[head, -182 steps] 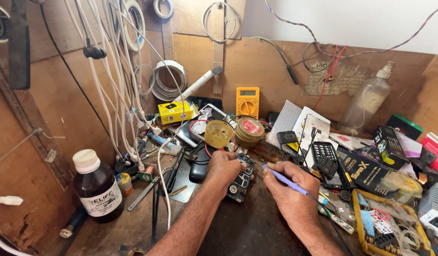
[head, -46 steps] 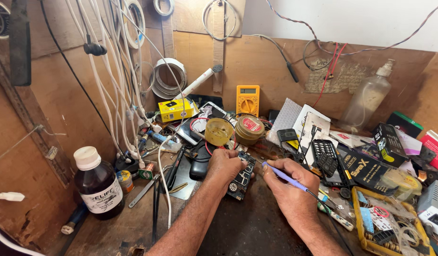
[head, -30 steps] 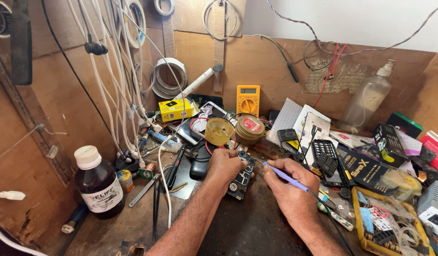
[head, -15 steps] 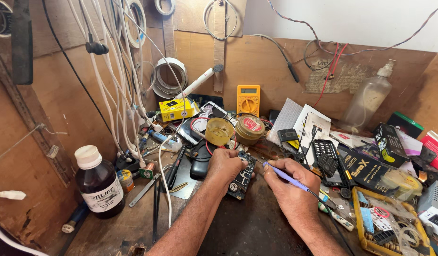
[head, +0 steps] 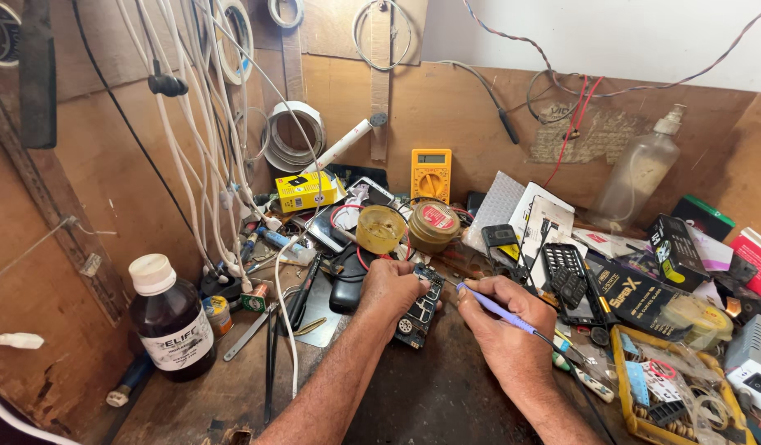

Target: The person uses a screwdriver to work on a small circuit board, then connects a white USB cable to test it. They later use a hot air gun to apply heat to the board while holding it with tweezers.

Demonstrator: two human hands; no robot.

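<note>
Cluttered desk [head: 446,395]: the left hand [head: 393,288] presses on a circuit board [head: 417,306], hiding most of it. The right hand [head: 500,317] has its grip closed around a blue-handled soldering iron [head: 496,309], whose tip is too small to make out.

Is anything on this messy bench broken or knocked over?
Nothing looks spilled or toppled. The dark bottle stands upright and capped. The left hand steadies a bare circuit board with no casing, while the right hand holds a purple-handled tool.

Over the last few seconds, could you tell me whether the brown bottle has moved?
No. The brown bottle stands at the same spot left of the white cable, beside the wooden wall.
</note>
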